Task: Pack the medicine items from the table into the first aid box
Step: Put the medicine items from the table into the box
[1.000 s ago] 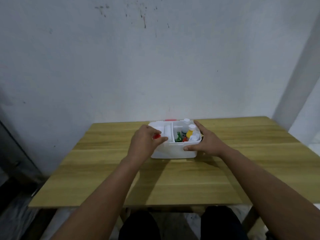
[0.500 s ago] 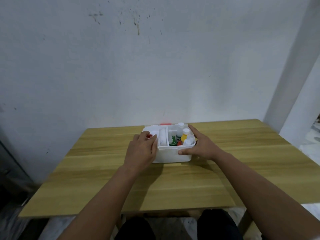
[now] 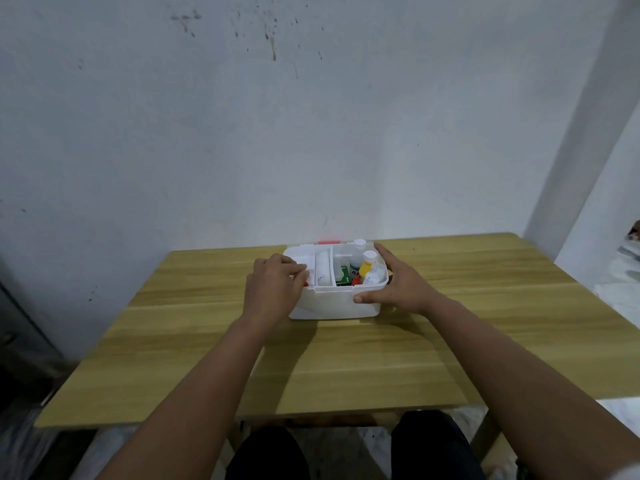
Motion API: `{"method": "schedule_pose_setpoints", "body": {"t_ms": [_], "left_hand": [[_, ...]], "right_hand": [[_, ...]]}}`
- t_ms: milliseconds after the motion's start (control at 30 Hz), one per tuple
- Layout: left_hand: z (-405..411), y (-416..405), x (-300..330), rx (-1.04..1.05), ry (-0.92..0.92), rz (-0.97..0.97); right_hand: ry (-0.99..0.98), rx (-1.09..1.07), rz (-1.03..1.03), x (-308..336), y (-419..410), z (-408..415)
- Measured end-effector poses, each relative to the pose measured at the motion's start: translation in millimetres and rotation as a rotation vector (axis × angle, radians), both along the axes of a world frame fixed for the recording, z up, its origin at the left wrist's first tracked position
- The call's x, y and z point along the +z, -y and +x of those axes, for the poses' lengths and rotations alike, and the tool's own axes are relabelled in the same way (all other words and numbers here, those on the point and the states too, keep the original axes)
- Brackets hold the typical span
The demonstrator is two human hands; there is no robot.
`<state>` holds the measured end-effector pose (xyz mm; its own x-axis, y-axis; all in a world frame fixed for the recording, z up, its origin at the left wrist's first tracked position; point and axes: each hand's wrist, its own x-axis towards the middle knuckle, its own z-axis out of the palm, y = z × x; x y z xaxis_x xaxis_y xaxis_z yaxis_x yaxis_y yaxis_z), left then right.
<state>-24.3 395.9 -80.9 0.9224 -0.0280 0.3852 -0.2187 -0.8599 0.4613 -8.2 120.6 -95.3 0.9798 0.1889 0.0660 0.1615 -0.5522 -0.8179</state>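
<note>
The white first aid box (image 3: 332,304) stands open on the wooden table (image 3: 346,372). In its right section are a yellow bottle (image 3: 366,267), a white bottle (image 3: 358,251), a green packet (image 3: 344,274) and a small orange-red piece (image 3: 356,280). A white roll (image 3: 323,268) lies in a middle slot. My left hand (image 3: 273,287) hovers over the box's left section, fingers curled on a small red item (image 3: 305,283) that is mostly hidden. My right hand (image 3: 401,285) clasps the box's right side, thumb on the front wall.
A red latch (image 3: 329,242) shows at the box's back edge. The box sits near the table's far edge, close to a stained white wall (image 3: 311,133). My legs are under the near edge.
My left hand has lowered the red item from above the rim into the box's left section. The right hand stays on the box. The camera has shifted a little.
</note>
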Motion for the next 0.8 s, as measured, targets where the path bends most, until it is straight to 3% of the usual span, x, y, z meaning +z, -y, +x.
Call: {"method": "schedule_pose_setpoints", "body": {"t_ms": [433, 633, 800], "left_hand": [[0, -9, 9, -0.034, -0.005, -0.146], [-1, 2, 12, -0.061, 0.058, 0.027], [3, -3, 24, -0.117, -0.082, 0.021]], "right_hand": [[-0.012, -0.004, 0.005, -1, 0, 1], [-0.025, -0.005, -0.003, 0, 0, 1], [-0.028, -0.004, -0.003, 1, 0, -1]]}}
